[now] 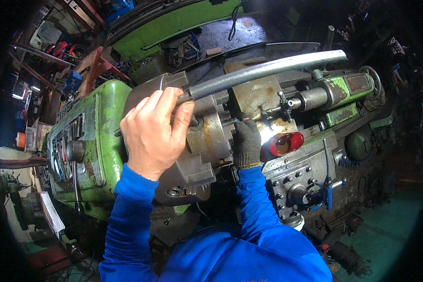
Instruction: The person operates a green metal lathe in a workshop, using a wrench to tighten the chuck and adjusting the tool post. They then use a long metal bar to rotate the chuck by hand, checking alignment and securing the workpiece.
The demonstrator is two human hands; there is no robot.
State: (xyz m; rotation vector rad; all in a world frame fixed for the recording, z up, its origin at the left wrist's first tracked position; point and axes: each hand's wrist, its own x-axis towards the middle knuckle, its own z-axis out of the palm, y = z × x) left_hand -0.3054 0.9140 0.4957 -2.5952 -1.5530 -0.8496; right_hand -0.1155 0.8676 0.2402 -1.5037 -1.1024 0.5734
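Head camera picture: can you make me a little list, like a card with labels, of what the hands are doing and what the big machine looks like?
Machine: old green lathe, paint chipped
Left hand: bare left hand, fingers wrapped around the end of a long grey pipe
Pipe: reaches up and right over the machine
Right hand: right hand in a dark glove, at the round metal chuck
Light: red lamp shining beside the glove
Sleeves: blue sleeves
Levers: black-knobbed lever on the machine's left
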